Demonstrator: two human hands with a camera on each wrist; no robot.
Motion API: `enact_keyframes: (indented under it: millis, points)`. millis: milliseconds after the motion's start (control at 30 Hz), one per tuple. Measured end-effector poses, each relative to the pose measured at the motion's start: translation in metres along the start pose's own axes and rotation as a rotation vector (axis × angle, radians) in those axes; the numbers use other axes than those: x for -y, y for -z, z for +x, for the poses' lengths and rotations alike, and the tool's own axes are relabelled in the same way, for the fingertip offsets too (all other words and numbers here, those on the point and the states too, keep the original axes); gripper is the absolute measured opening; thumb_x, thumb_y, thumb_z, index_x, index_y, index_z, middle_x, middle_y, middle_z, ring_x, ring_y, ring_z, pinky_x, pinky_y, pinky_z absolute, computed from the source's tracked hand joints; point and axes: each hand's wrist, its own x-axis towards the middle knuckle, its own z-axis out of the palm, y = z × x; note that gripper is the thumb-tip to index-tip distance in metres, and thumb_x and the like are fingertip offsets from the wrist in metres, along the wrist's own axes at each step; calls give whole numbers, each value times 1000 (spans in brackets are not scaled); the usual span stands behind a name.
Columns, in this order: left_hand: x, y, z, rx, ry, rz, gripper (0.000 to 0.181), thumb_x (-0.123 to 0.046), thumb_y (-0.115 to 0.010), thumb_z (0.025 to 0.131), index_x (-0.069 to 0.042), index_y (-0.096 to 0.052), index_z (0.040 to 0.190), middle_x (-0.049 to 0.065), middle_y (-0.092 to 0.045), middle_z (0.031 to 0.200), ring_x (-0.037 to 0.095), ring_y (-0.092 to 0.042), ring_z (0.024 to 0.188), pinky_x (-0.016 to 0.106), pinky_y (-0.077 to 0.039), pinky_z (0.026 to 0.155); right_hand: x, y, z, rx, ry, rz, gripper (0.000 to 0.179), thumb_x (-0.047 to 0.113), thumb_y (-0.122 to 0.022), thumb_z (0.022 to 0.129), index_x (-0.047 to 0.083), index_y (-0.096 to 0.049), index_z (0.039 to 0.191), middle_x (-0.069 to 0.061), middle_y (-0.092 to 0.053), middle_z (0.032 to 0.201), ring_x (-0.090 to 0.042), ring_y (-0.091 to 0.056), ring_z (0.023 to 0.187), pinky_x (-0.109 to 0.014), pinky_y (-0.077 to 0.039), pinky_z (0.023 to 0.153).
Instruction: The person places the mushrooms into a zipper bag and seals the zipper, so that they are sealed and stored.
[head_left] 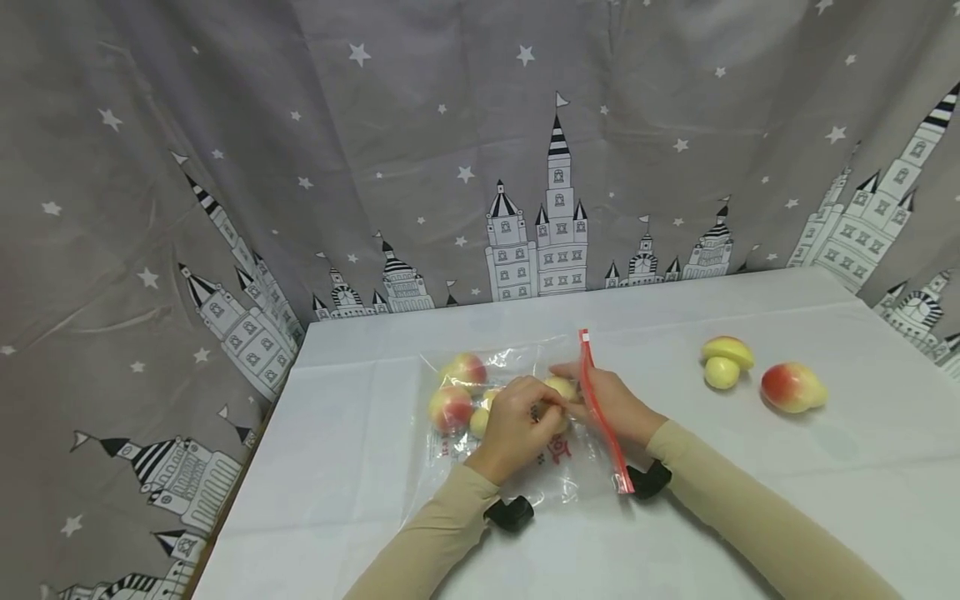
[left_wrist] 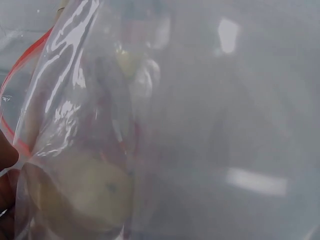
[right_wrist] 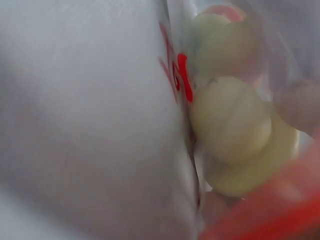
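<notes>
A clear zip bag (head_left: 450, 462) with a red zip strip (head_left: 606, 425) lies on the table, with several red-and-yellow and yellow toy fruits (head_left: 450, 408) inside. My left hand (head_left: 517, 421) pinches the bag's film from outside, near the middle; its fingertips (left_wrist: 7, 152) show at the left wrist view's edge. Past the red strip, my right hand (head_left: 618, 408) reaches into the bag mouth. Its fingers and thumb hold a pale yellow fruit (head_left: 561, 387). The right wrist view shows a round yellow fruit (right_wrist: 230, 120) against another yellow one (right_wrist: 240, 180). Film glare blurs the fingers' exact contact.
To the right on the white table (head_left: 360, 533) lie a yellow fruit with a red edge (head_left: 729, 350), a small round yellow fruit (head_left: 722, 373) touching it, and a red-and-yellow fruit (head_left: 793, 387). A grey castle-print curtain (head_left: 420, 108) hangs behind the table.
</notes>
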Motion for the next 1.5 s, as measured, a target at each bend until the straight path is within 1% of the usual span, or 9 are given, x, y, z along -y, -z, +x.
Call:
enact_keyframes:
  millis: [133, 233, 367, 633, 867, 1133, 1233, 1400, 1500]
  points:
    - [2, 2, 0, -13, -1, -3, 11, -2, -65, 77, -9, -72, 81, 1, -69, 75, 17, -62, 72, 23, -51, 69, -4, 6, -4, 12, -48, 57, 54, 20, -79, 87, -1, -61, 134, -18, -73, 115, -25, -67, 100, -32, -54, 85]
    - [2, 3, 0, -18, -2, -11, 12, -1, -65, 76, -9, -73, 81, 2, -70, 75, 16, -63, 73, 24, -52, 69, -7, 10, -8, 28, -83, 118, 57, 20, -79, 87, -1, -59, 136, -19, -72, 117, -31, -71, 104, -33, -57, 85]
    - [3, 4, 0, -24, -7, -9, 12, -1, -66, 76, -9, -73, 81, 2, -70, 75, 16, -63, 72, 24, -52, 70, -11, 9, -12, 26, -100, 141, 56, 18, -80, 87, 1, -60, 136, -20, -71, 121, -32, -72, 106, -31, -59, 84]
    - [5, 3, -2, -24, 5, -24, 12, -1, -65, 76, -9, -72, 81, 3, -70, 75, 18, -64, 73, 24, -52, 69, -16, 1, -5, 11, -33, 100, 47, 8, -82, 82, -2, -64, 124, -19, -74, 110, -21, -71, 90, -25, -56, 77]
    - [4, 1, -1, -26, 14, -33, 14, -1, -64, 76, -11, -72, 80, -1, -66, 72, 23, -62, 67, 20, -45, 64, -16, 0, 1, 5, 3, 46, 53, 9, -82, 81, -4, -62, 129, -19, -74, 112, -24, -71, 94, -31, -57, 84]
    - [4, 0, 0, -37, -4, -56, 13, -1, -64, 76, -10, -72, 81, 2, -69, 76, 21, -59, 67, 21, -45, 66, -12, -2, 10, 45, -24, 16, 51, 11, -78, 85, -1, -60, 132, -17, -73, 109, -18, -70, 85, -27, -56, 76]
    - [4, 0, 0, -39, -7, -56, 12, -1, -65, 76, -10, -72, 81, 3, -70, 76, 19, -59, 68, 20, -45, 66, -9, -3, 13, 47, -23, 10, 51, 12, -77, 87, -1, -60, 133, -19, -72, 110, -22, -69, 87, -31, -56, 77]
    - [3, 0, 0, -33, 3, -52, 10, -2, -66, 77, -8, -72, 81, 4, -70, 77, 16, -59, 70, 21, -46, 67, -6, -6, 14, 52, -37, 18, 53, 11, -74, 88, 1, -58, 138, -21, -67, 128, -28, -69, 99, -38, -56, 86]
    - [1, 0, -1, -30, 2, -53, 10, -2, -66, 77, -8, -73, 81, 4, -70, 77, 16, -61, 71, 22, -48, 68, -7, -7, 14, 56, -58, 32, 53, 13, -74, 90, 4, -57, 139, -20, -67, 128, -27, -68, 99, -37, -56, 86]
